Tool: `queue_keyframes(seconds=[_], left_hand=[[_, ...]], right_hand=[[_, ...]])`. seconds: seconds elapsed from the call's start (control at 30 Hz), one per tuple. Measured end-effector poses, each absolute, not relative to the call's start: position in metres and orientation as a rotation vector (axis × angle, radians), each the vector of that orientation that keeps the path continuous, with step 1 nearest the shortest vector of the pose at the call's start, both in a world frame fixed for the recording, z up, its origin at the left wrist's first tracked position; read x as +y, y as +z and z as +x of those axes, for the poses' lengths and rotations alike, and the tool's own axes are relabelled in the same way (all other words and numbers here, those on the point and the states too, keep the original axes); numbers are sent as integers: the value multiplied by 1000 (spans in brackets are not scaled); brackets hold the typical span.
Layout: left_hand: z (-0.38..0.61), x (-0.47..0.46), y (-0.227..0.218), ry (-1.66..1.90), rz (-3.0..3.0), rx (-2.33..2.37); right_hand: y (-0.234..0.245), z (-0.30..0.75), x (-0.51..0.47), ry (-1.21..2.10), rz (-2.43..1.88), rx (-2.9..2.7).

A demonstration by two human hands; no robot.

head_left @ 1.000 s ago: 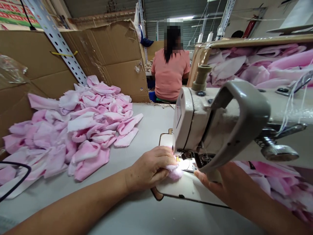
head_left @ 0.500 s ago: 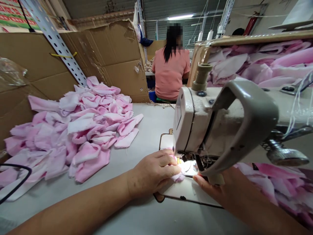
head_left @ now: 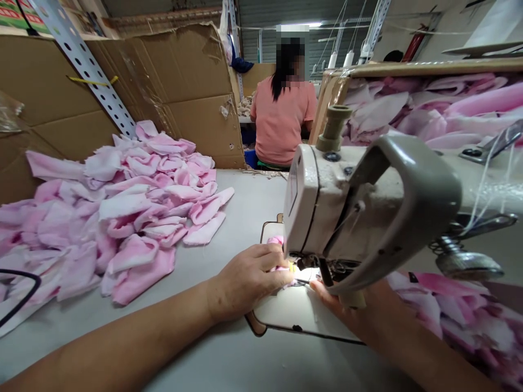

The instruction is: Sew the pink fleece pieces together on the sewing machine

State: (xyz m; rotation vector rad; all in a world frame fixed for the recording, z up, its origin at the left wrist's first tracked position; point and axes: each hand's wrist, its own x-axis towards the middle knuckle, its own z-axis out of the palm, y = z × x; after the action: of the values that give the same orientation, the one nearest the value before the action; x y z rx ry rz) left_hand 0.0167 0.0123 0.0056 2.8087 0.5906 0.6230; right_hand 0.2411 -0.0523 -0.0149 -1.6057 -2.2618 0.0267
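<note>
My left hand [head_left: 255, 277] is closed on a small piece of pink fabric [head_left: 277, 239], pressing it to the sewing machine's bed beside the needle area. Most of that piece is hidden by my fingers and the machine head [head_left: 310, 201]. My right hand [head_left: 343, 307] reaches in from the right, partly behind the machine's grey guard [head_left: 433, 185]. One fingertip shows close to the lit needle plate, with a thin dark object at its tip, too small to make out. The rest of its fingers are hidden.
A heap of pink and white fabric pieces [head_left: 139, 212] lies on the table at left, before a cardboard wall [head_left: 163, 81]. More pieces [head_left: 461, 310] lie at lower right. A carton [head_left: 335, 92] of fabric stands behind the machine. A person in a pink shirt [head_left: 281, 120] sits further back.
The view has shifted slightly. My right fingertip has moved a little up and left, closer to my left fingers. Less of the fabric shows in front of my left hand.
</note>
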Motion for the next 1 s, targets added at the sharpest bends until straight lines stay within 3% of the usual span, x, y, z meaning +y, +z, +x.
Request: queue_keyframes(seconds=[0.53,0.87,1.0], left_hand=[[15,11,4,903,2917,377],[16,10,1,787,2948,432],[16,10,0,743,2942,460]], right_hand=[[-14,227,-58,221,-1574,-2148],[-21,220,-63,-84,-1493,-2104],[-27,223,-64,-51,-1475,-2138]])
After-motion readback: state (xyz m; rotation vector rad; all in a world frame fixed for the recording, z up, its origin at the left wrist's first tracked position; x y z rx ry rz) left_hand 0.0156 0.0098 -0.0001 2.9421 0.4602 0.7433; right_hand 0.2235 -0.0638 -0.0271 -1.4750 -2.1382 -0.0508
